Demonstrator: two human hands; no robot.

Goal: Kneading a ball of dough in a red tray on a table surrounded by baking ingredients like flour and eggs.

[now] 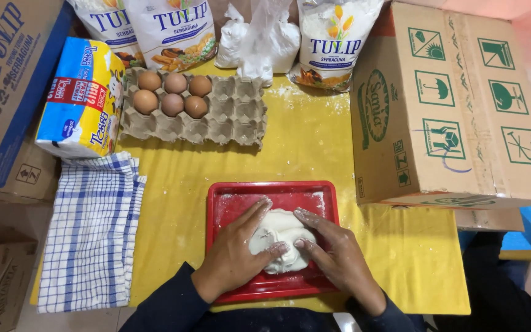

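Head view: both hands press a pale lump of dough (281, 238) lying in a red tray (228, 197) on the yellow tabletop (302, 147). Left hand (236, 255) and right hand (338, 258) lie with fingers (259, 212) spread flat on the dough, not clenched. Pushing hard could slide the tray toward the near edge, and sticky dough could tear or cling to the floury fingers.
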